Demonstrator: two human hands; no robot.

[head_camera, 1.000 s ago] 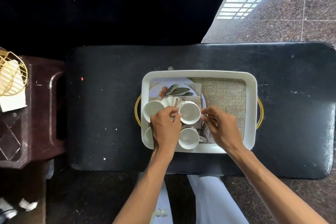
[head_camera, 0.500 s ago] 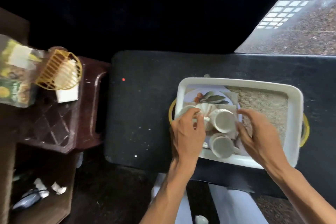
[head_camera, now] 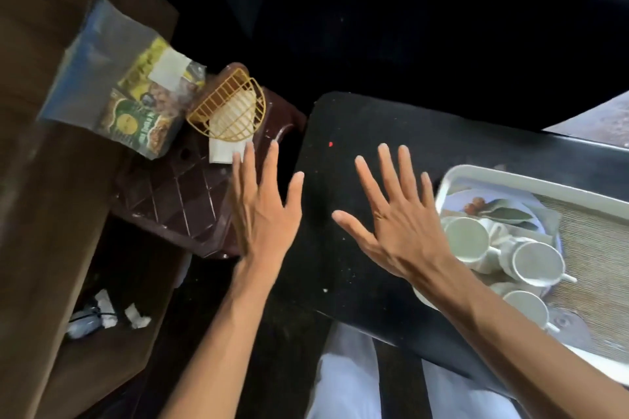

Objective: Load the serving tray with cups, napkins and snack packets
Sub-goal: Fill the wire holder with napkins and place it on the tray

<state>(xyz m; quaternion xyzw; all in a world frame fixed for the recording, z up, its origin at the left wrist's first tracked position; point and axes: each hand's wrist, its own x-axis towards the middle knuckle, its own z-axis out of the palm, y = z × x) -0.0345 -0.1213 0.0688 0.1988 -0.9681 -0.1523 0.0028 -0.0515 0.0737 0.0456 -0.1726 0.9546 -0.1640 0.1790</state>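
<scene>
Both hands, left hand (head_camera: 263, 214) and right hand (head_camera: 396, 224), hover at frame centre with fingers spread, holding nothing; serving tray (head_camera: 531, 182) with cups (head_camera: 536, 262) lies right; snack packets (head_camera: 143, 112) upper left.

Glossy white ceramic cups (head_camera: 466, 241) and a rough woven burlap mat (head_camera: 595, 248) lie in a smooth white plastic tray (head_camera: 510, 177); left of the tray, a matt black tabletop (head_camera: 357, 133), shiny brown plastic stool (head_camera: 177, 204), glossy film snack packets (head_camera: 143, 119).

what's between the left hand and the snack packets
The yellow napkin holder on the brown stool, beside the snack packets and just past the left hand, in the head view.
</scene>
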